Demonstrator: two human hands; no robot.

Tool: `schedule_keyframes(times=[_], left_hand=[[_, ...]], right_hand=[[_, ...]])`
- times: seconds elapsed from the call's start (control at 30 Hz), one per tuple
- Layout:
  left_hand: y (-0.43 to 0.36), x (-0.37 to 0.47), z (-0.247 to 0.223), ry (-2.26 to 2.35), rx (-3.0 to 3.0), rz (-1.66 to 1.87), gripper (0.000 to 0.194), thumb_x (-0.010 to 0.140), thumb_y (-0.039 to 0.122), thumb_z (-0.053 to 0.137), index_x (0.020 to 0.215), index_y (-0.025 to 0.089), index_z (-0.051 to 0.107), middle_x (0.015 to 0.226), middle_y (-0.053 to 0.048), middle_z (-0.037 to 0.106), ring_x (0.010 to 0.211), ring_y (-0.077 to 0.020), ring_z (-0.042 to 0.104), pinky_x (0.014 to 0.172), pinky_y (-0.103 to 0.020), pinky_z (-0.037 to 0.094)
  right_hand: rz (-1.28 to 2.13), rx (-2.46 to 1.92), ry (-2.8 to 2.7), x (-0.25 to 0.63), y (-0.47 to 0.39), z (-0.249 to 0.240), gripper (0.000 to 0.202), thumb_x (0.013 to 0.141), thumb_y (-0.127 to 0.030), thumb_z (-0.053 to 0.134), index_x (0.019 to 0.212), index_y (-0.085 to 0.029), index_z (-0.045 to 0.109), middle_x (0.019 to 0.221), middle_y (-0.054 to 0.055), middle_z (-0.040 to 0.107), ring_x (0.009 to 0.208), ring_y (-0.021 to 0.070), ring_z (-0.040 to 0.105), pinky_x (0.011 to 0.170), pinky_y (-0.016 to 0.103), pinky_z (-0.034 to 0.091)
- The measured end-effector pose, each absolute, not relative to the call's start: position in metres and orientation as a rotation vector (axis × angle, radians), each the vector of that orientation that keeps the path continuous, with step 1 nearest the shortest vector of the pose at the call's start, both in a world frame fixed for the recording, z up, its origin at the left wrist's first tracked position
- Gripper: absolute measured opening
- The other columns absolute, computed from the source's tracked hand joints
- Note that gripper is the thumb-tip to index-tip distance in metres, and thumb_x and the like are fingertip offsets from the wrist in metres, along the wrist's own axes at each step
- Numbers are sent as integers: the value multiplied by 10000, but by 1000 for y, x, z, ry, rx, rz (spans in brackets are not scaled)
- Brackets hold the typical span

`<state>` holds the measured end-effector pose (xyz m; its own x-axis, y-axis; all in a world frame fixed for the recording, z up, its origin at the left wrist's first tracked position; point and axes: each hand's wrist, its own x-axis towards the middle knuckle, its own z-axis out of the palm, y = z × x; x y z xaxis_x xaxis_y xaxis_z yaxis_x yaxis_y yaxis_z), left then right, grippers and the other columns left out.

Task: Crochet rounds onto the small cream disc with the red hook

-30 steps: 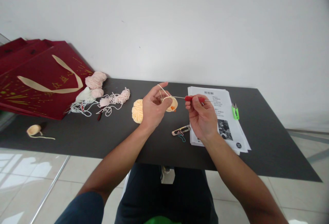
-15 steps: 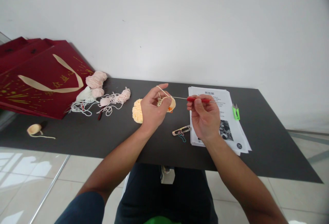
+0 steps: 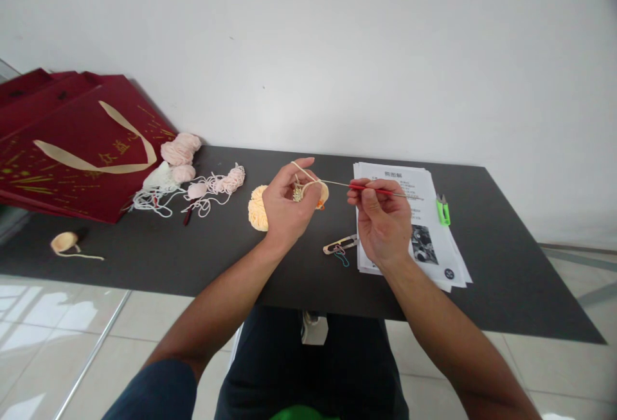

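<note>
My left hand (image 3: 288, 200) is closed around a small cream crochet piece (image 3: 324, 195) with a bit of orange at its lower edge; much of the piece is hidden by the fingers. A strand of cream yarn (image 3: 304, 171) loops over the raised index finger. In my right hand (image 3: 383, 218) I pinch the red handle of a crochet hook (image 3: 367, 188), whose thin shaft points left to the work at my left thumb. A pale yellow yarn ball (image 3: 258, 208) lies just left of my left hand.
Printed sheets (image 3: 436, 259) lie under my right hand, with green snips (image 3: 442, 210) at their edge. Thread snips (image 3: 340, 245) and stitch markers (image 3: 342, 258) are nearer me. Leftward are pink yarn balls (image 3: 180, 149), a cream crocheted cup (image 3: 64, 241) and dark red gift bags (image 3: 77, 150).
The crochet hook has rolled and tilted slightly in my right fingers. My left fingers have shifted a little on the work; everything else stays where it was.
</note>
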<state>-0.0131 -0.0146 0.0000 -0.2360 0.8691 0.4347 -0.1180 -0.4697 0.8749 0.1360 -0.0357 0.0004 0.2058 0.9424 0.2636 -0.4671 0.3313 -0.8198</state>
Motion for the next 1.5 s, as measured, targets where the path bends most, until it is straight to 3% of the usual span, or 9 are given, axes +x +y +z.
schedule_keyframes(times=[0.27, 0.53, 0.7, 1.03, 1.5], left_hand=[[-9, -15, -3, 891, 1213, 1720, 447, 770, 234, 828, 1198, 241, 699, 835, 19, 697, 746, -117, 669, 676, -241, 549], [-6, -13, -2, 856, 1061, 1638, 845, 713, 192, 848, 1485, 249, 509, 807, 46, 708, 758, -116, 672, 704, -237, 539], [-9, -13, 2, 863, 1036, 1605, 799, 715, 199, 852, 1453, 230, 547, 827, 36, 706, 716, -103, 640, 687, -235, 518], [-12, -13, 5, 936, 1160, 1630, 754, 724, 193, 830, 1426, 236, 558, 792, 38, 664, 664, -101, 595, 627, -236, 485], [-17, -9, 6, 1054, 1268, 1724, 674, 753, 169, 778, 1395, 225, 581, 753, 52, 646, 639, -106, 592, 590, -242, 509]], right_hand=[[1075, -671, -850, 132, -38, 0, 92, 861, -261, 818, 919, -264, 747, 984, -17, 826, 813, 108, 790, 762, 236, 683], [1161, -672, -820, 130, -37, -2, 95, 867, -299, 816, 937, -276, 755, 980, -22, 838, 837, 99, 797, 806, 219, 683], [1225, -672, -762, 134, -34, -3, 98, 886, -313, 802, 918, -258, 727, 935, -24, 819, 796, 63, 755, 754, 153, 633], [1082, -643, -882, 141, -31, -1, 212, 822, -332, 856, 887, -256, 668, 910, -21, 758, 713, 90, 670, 642, 224, 567], [741, -625, -1071, 135, -37, -9, 104, 904, -210, 764, 960, -258, 690, 958, -2, 788, 714, 114, 731, 624, 260, 601]])
